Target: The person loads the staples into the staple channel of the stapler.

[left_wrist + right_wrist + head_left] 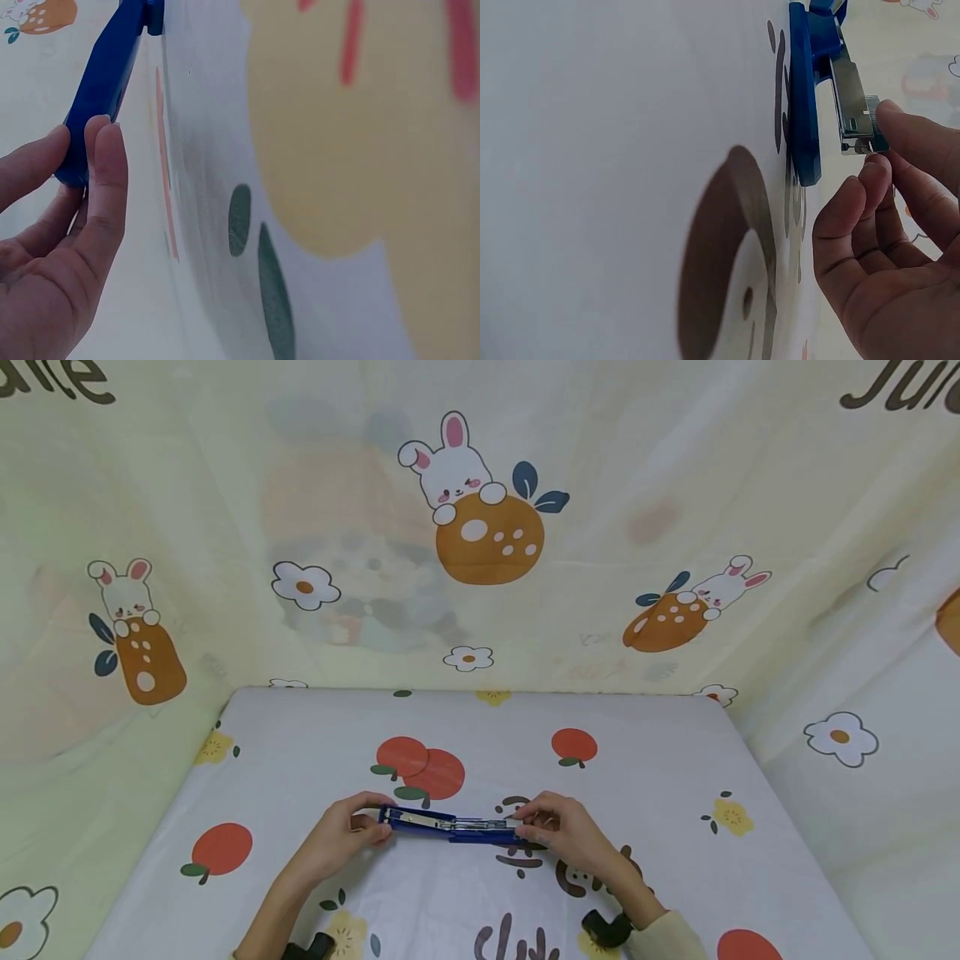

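A blue stapler (480, 837) lies opened out lengthwise over the table, its cover swung back to the left and its metal magazine (849, 94) exposed. My left hand (341, 835) grips the end of the cover (105, 75) between thumb and fingers. At the magazine's right end, my right hand (566, 831) pinches a small ridged strip of staples (880, 135) between thumb and fingertip. The strip sits right against the magazine in the right wrist view. The blue base (804, 112) runs beneath, close to the cloth.
A white cloth (637, 777) printed with fruit, flowers and lettering covers the table. Cream curtains (525, 627) with rabbit prints hang behind it and at both sides. Black wrist mounts (607, 930) are strapped at both wrists.
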A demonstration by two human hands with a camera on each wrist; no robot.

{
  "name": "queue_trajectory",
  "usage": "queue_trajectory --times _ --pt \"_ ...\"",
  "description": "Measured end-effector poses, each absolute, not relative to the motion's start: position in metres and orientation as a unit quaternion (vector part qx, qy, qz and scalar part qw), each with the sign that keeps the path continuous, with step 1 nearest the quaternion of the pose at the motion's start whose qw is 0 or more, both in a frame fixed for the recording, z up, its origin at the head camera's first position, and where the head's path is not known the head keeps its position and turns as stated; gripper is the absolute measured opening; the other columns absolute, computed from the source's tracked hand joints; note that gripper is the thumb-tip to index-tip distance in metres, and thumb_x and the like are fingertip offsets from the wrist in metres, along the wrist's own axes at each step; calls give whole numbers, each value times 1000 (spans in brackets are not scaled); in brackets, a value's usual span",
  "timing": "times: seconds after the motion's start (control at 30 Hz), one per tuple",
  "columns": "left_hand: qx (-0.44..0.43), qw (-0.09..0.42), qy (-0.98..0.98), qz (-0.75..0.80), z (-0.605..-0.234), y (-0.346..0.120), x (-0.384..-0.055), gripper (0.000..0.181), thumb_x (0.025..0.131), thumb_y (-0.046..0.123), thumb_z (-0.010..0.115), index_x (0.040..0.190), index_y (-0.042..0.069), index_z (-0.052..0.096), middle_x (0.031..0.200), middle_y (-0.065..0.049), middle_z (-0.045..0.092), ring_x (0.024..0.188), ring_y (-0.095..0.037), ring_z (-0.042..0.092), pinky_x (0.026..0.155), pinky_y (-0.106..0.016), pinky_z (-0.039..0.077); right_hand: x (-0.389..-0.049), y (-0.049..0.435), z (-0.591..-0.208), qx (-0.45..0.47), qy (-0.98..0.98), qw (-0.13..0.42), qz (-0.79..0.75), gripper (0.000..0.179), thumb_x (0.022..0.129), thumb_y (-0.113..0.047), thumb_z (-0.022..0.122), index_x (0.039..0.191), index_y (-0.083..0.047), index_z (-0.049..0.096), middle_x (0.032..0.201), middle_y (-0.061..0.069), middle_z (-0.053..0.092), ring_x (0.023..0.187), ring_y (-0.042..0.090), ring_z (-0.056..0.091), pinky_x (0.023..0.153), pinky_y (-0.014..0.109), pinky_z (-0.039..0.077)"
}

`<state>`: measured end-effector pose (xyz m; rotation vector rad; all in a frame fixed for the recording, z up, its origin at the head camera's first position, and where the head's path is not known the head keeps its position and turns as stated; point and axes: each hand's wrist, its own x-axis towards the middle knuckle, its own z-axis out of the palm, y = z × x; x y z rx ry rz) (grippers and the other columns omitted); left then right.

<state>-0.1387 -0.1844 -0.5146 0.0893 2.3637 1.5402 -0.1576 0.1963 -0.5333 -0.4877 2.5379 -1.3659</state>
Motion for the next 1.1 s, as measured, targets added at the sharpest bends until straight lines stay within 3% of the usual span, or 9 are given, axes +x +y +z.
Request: queue_trajectory --times 0.47,0.73,1.1 --pt "32 158 826 540 -515 -185 -139 37 99 10 74 135 8 65 118 -11 76 91 -17 72 81 -25 52 -158 196 -534 -167 863 105 -466 17 94 -18 81 110 -12 81 98 2 68 83 6 59 73 18 54" --pt "37 155 827 540 -516 -186 -139 37 98 10 75 134 6 65 125 -13 73 92 -16 73 81 -25 53 -158 195 -533 -160 865 108 -463 17 95 -18 81 110 -12 81 98 2 68 84 8 59 74 18 54" --pt "34 160 824 543 -515 -186 -138 38 98 11 75 134 7 65 121 -11 75 92 -16 72 82 -25 53 -155 194 -534 -169 861 109 -468 16 95 -18 80 110 -11 81 97 2 68 84 6 58 74 19 54"
